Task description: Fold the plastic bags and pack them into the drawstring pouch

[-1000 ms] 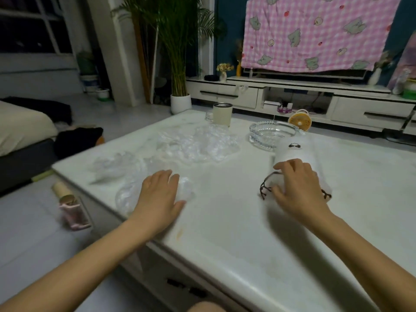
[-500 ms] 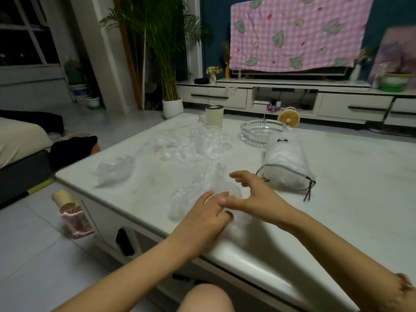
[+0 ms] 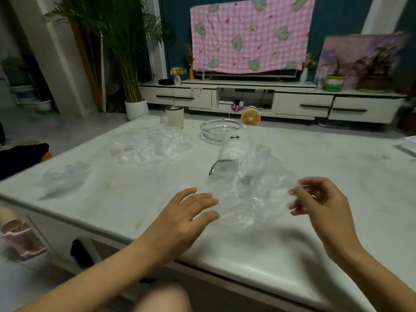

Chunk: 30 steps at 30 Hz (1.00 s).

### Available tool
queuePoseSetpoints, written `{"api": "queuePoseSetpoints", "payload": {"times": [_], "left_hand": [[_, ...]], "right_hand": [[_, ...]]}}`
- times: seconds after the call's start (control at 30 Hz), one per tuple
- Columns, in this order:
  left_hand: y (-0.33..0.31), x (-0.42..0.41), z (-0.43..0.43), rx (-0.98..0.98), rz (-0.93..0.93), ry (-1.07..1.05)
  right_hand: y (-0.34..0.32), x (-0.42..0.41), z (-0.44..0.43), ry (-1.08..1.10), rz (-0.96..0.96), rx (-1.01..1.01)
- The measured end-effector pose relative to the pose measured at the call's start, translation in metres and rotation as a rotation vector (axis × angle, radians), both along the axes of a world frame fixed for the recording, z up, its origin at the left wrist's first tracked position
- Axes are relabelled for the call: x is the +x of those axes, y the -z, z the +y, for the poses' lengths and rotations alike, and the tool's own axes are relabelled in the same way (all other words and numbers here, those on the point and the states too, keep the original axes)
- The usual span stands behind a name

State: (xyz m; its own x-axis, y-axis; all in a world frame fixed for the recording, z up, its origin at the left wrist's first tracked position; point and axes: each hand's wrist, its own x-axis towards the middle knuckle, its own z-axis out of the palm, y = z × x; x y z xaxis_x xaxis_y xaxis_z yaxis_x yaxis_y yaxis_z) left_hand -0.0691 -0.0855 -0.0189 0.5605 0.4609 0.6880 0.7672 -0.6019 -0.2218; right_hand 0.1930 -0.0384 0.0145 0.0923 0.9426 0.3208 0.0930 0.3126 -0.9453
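Half a second ago both hands met near the front edge of the desk (image 3: pixel 117 199) over a crumpled clear bag; now they have drawn apart and the bag is stretched between them. The plastic bag (image 3: pixel 249 194) is lifted and spread, its long axis running roughly left to right across the view, one end by the left hand and the other at the right. The right hand (image 3: pixel 319 203) has moved out to the right and is raised, its fingers (image 3: pixel 299 188) pinched on the bag's right edge. The left hand (image 3: pixel 184 212) lies low with fingers spread and loose, fingertips at the bag's left edge; whether it pins the plastic I cannot tell, since the hand is blurred.

Behind the bag and partly veiled by it lies the white drawstring pouch (image 3: pixel 229 152), on its side in the middle of the desk, long axis running away from the viewer, its corded mouth toward the near side and its printed end toward the glass ashtray (image 3: pixel 213 131). A heap of more clear bags (image 3: pixel 153 147) sits left of the pouch, and one loose bag (image 3: pixel 63 176) lies near the left edge.
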Motion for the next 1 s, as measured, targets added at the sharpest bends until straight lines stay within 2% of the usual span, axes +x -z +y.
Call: {"api": "queuePoseSetpoints", "payload": {"times": [0.07,0.17,0.3,0.37,0.4,0.47,0.53,0.57,0.63,0.67,0.73,0.8,0.9,0.97,1.0], "left_hand": [[-0.01,0.023,-0.007,-0.054,-0.05,0.058],[-0.023,0.068,-0.009,-0.188,-0.229,0.168],[-0.033,0.121,0.017,-0.39,-0.447,0.185],[-0.034,0.144,0.037,-0.582,-0.432,0.107],[-0.03,0.154,0.047,-0.674,-0.37,0.063],[-0.017,0.167,0.064,-0.807,-0.127,-0.018],[-0.005,0.174,0.067,-0.812,0.105,-0.079],[0.0,0.174,0.063,-0.771,0.166,-0.111],[0.003,0.174,0.052,-0.672,0.189,-0.174],[0.003,0.174,0.046,-0.644,0.184,-0.202],[0.001,0.175,0.037,-0.637,0.157,-0.264],[-0.003,0.173,0.033,-0.666,0.165,-0.366],[-0.015,0.171,0.037,-0.763,0.236,-0.522],[-0.022,0.176,0.038,-0.727,0.15,-0.532],[-0.022,0.18,0.039,-0.653,0.049,-0.463]], "right_hand": [[0.011,0.026,-0.005,0.084,-0.053,-0.054],[0.029,0.069,-0.001,0.184,-0.281,-0.155],[0.029,0.113,0.026,0.084,-0.892,-0.159],[0.026,0.127,0.043,0.056,-1.053,-0.167],[0.023,0.133,0.05,0.061,-1.082,-0.181],[0.019,0.136,0.058,0.131,-1.138,-0.183],[0.016,0.135,0.053,0.316,-1.142,-0.091],[0.016,0.129,0.045,0.396,-1.057,-0.002],[0.02,0.113,0.021,0.375,-0.85,0.152],[0.024,0.104,0.01,0.265,-0.826,0.165],[0.04,0.092,-0.006,-0.021,-0.994,0.048],[0.055,0.091,-0.009,-0.158,-1.196,-0.086],[0.056,0.098,-0.006,-0.146,-1.292,-0.14],[0.051,0.102,-0.006,-0.074,-1.256,-0.046],[0.049,0.102,-0.007,0.01,-1.18,0.047]]}}
